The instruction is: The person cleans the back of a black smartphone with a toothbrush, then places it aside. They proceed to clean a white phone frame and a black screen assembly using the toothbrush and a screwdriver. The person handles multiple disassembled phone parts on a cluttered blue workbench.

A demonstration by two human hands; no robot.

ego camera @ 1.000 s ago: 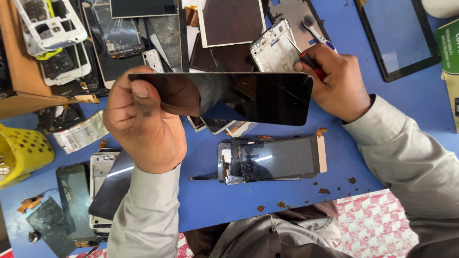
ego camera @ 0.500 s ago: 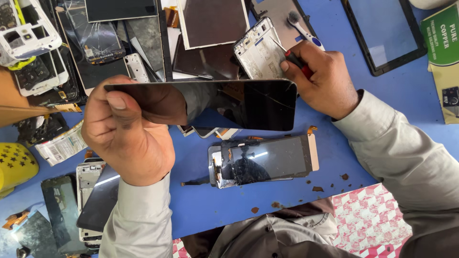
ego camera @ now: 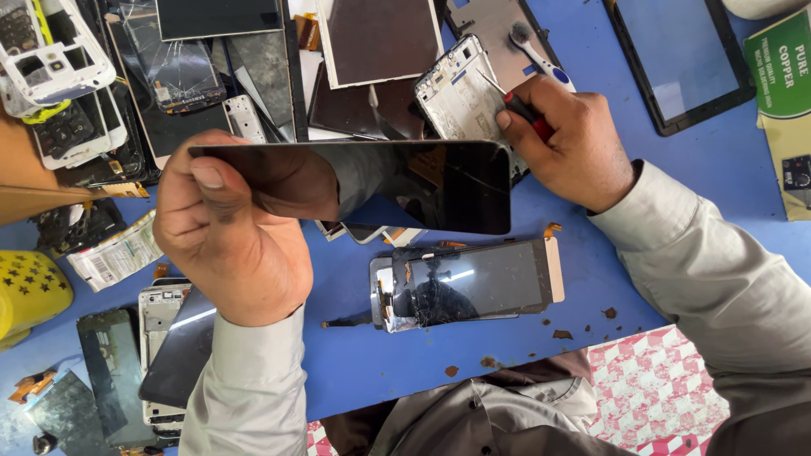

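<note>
My left hand (ego camera: 232, 232) grips a black glass panel (ego camera: 405, 186) by its left end, thumb on the near face and fingers curled behind it. The panel is a long, thin rectangle, glossy and smooth, held up above the blue table (ego camera: 659, 194). Its long axis runs left to right across my view, with the free end pointing right and tilted slightly away from me. Its dark face mirrors my fingers and sleeve. My right hand (ego camera: 574, 139) is closed around a screwdriver (ego camera: 515, 103) with a red and black handle; the thin metal tip rests on a white phone frame (ego camera: 460, 93) lying flat just beyond the panel's right end. Under the panel, flat on the table, lies a phone screen (ego camera: 469, 283) with a gold edge, its glass shattered at the left end, its long side also running left to right. Small brown crumbs (ego camera: 562, 334) dot the table near it. Farther back sits a heap of dark screens, one cracked screen (ego camera: 177, 72) showing a web of fine lines. A white toothbrush (ego camera: 541, 55) lies by the frame. A black tablet (ego camera: 680, 59) lies at the far right, well apart. A yellow plastic basket (ego camera: 29, 291) sits at the left edge. My sleeves are pale grey cloth.
</note>
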